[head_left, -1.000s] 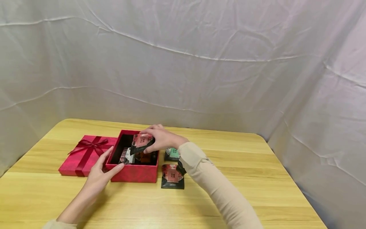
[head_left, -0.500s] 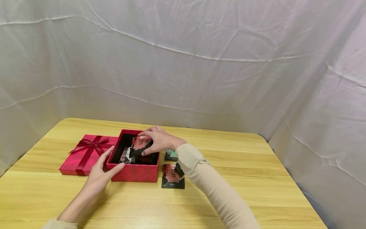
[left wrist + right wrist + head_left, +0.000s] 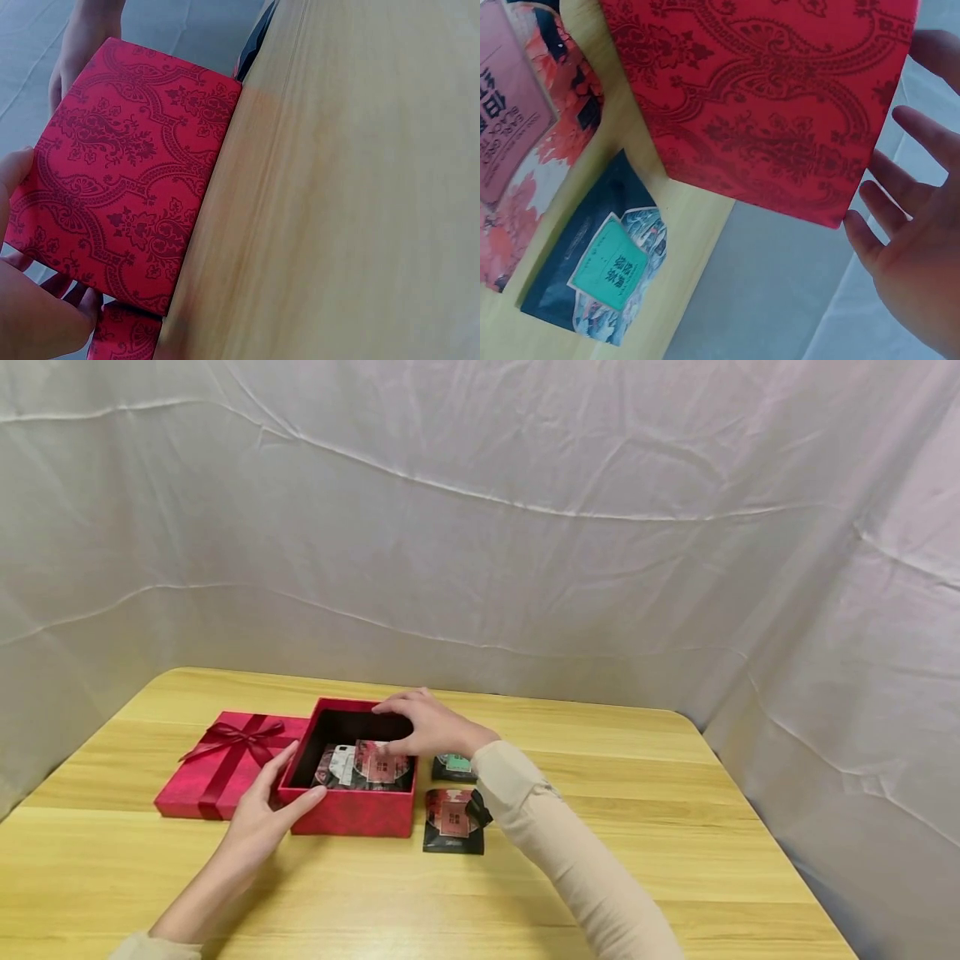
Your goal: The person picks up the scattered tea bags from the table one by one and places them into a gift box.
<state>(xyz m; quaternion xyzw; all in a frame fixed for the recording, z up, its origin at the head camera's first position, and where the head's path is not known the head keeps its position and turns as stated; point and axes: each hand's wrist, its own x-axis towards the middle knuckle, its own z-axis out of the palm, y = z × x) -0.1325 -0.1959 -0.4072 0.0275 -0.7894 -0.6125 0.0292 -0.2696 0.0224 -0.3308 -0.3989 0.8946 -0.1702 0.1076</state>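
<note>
My left hand [image 3: 258,814] holds the near left corner of a red patterned gift box [image 3: 352,815], thumb by the front rim and fingers along the side. In the left wrist view, the fingers tuck in between the box wall [image 3: 127,172] and the lid. A black tea sachet with a pink label [image 3: 381,766] lies inside the box, next to another packet with a pale label [image 3: 342,763]. Over the box's right side is my right hand [image 3: 435,728], fingers spread and thumb close over the pink-labelled sachet. Nothing sits in those fingers [image 3: 922,131] in the right wrist view.
The red lid [image 3: 225,768] with a dark ribbon bow lies left of the box. Two tea sachets are on the table right of it: one pink-labelled [image 3: 453,828], one green-labelled [image 3: 615,262] farther back. A pale cloth [image 3: 480,527] hangs behind the table.
My right hand has lowered the pink-labelled tea sachet into the box and let go of it. The hand is now slightly higher, fingers spread. My left hand has stayed on the box corner.
</note>
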